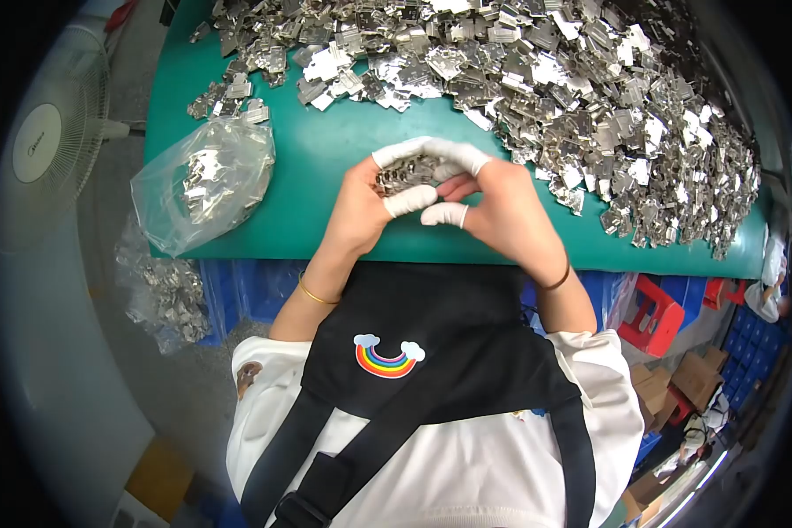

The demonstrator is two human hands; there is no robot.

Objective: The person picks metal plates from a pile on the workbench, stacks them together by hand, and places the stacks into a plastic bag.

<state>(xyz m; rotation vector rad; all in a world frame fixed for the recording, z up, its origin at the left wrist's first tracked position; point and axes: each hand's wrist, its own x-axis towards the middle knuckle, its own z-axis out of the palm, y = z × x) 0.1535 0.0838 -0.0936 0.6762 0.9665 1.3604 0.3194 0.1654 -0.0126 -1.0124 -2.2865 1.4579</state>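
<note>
Just in from the worktop (pixel 317 145)'s near edge, the left hand (pixel 365 201) grips a cluster of small metal parts (pixel 405 176) — the right hand (pixel 506 202) curls at its right end, though blur hides whether it grips too. A clear bag (pixel 163 194) sits by the near-left corner — beyond, a metal heap (pixel 572 79) spreads along the far and right edges.

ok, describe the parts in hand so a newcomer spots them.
Find the green tabletop, then the middle of its near side, where a left hand and a right hand curve toward each other in white finger covers. The silvery metal cluster between them, in the left hand, is it: held together, unlike the heap spread beyond and the parts in the clear bag at left.
</note>
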